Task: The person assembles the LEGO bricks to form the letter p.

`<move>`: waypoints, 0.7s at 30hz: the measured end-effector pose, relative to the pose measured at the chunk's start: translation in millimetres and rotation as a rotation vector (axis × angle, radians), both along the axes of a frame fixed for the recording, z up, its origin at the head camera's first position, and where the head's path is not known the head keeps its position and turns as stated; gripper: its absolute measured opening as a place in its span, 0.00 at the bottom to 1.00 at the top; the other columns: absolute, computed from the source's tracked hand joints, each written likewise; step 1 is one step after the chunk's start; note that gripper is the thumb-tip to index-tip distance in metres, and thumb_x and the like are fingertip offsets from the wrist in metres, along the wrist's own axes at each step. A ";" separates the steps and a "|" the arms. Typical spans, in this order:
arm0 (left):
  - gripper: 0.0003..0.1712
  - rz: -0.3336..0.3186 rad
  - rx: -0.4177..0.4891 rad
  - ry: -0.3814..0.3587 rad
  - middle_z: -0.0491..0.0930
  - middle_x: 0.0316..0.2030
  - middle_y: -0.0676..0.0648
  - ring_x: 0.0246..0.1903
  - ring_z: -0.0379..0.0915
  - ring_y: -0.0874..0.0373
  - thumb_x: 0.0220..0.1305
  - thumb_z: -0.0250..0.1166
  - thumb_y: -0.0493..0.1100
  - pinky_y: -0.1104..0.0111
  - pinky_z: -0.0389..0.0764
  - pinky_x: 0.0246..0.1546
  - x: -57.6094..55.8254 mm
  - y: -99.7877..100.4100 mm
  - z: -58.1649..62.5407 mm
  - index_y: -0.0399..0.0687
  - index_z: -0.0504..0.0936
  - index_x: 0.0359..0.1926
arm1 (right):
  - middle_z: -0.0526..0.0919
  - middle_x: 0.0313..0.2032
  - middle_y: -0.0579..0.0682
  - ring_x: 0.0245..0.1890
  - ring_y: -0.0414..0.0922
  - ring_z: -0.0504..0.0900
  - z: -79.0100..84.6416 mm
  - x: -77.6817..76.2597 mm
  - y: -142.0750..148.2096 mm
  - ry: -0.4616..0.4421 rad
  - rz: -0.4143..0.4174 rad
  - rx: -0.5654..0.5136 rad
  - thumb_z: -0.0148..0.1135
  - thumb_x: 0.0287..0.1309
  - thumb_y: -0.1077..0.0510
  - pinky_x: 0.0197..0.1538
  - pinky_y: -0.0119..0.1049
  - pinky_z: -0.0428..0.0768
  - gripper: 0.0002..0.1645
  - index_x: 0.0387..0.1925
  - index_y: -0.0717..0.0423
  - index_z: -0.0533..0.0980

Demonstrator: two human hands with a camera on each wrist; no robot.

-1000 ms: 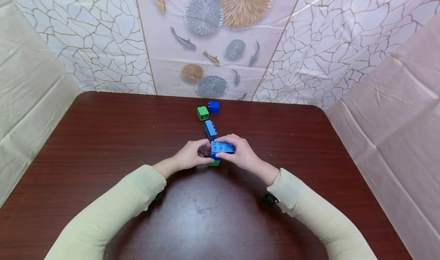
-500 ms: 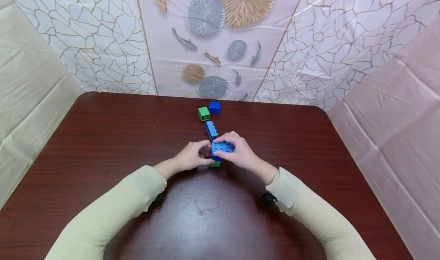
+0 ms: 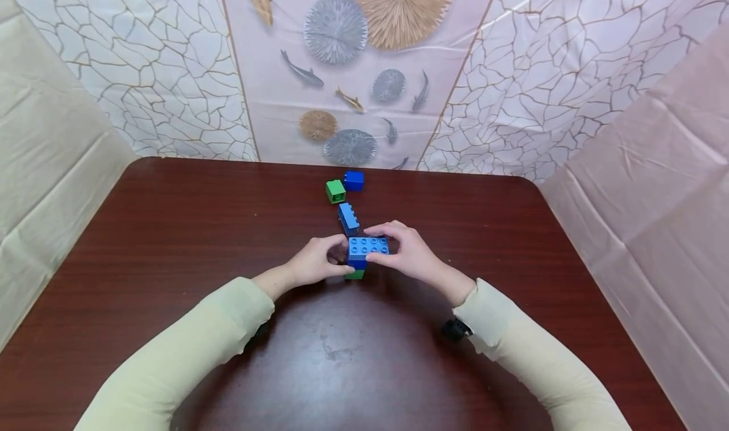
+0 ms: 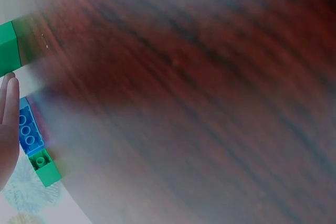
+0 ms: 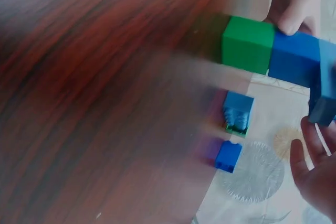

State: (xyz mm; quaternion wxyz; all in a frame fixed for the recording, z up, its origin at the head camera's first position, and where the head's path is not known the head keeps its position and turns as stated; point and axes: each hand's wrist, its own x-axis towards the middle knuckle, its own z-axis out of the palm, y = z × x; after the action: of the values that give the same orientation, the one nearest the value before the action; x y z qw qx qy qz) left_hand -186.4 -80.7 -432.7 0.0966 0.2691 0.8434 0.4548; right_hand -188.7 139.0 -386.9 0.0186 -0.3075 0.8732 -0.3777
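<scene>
A small stack stands mid-table in the head view: a green brick (image 3: 354,274) at the bottom, a dark blue brick (image 3: 357,264) on it, and a longer light blue brick (image 3: 369,246) on top, overhanging to the right. My left hand (image 3: 310,261) grips the dark blue brick from the left; its thumb shows against that brick in the right wrist view. My right hand (image 3: 417,254) is spread around the light blue brick's right part. Its fingers (image 5: 310,145) appear loose and apart from the brick. Contact of the right thumb cannot be judged.
Behind the stack, another light blue brick (image 3: 348,218) lies on its side. Farther back are a loose green brick (image 3: 336,192) and a dark blue brick (image 3: 354,181). The brown table (image 3: 228,203) ends at a patterned cloth backdrop (image 3: 353,89).
My right hand has loosened around the light blue brick and drawn slightly to the right, uncovering more studs. The left hand keeps its hold on the stack.
</scene>
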 end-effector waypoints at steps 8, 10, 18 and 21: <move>0.18 -0.004 0.004 0.003 0.83 0.40 0.45 0.40 0.79 0.57 0.54 0.70 0.42 0.68 0.82 0.42 -0.2 1.5 -0.6 0.44 0.74 0.43 | 0.83 0.41 0.51 0.38 0.42 0.75 -4.7 -1.9 5.4 0.063 0.012 -0.013 0.71 0.48 0.56 0.38 0.36 0.79 0.20 0.45 0.55 0.81; 0.18 -0.006 0.005 0.008 0.83 0.40 0.45 0.40 0.79 0.57 0.54 0.70 0.42 0.68 0.82 0.42 -0.3 1.9 -0.8 0.44 0.74 0.43 | 0.83 0.41 0.50 0.36 0.41 0.74 -4.9 -1.4 5.9 0.075 0.008 0.001 0.71 0.48 0.56 0.36 0.31 0.77 0.20 0.45 0.55 0.81; 0.19 0.010 0.008 0.001 0.83 0.40 0.45 0.40 0.80 0.56 0.53 0.71 0.43 0.67 0.82 0.43 -0.3 1.0 -3.4 0.44 0.74 0.43 | 0.81 0.46 0.54 0.40 0.46 0.76 -9.6 1.6 10.9 0.005 -0.029 0.005 0.70 0.49 0.56 0.40 0.37 0.79 0.28 0.54 0.56 0.75; 0.19 0.020 -0.015 -0.004 0.83 0.41 0.45 0.41 0.79 0.57 0.53 0.71 0.45 0.66 0.82 0.44 0.6 -1.0 -4.0 0.45 0.74 0.43 | 0.81 0.46 0.54 0.41 0.47 0.77 -12.8 3.0 13.4 -0.052 -0.063 -0.007 0.70 0.49 0.55 0.44 0.40 0.79 0.28 0.53 0.55 0.73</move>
State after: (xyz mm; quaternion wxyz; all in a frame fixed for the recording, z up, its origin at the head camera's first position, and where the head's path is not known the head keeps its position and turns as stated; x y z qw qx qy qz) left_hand -185.8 -81.7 -436.7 0.0958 0.2591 0.8494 0.4498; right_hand -185.7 152.4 -399.7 0.0282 -0.2701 0.8802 -0.3892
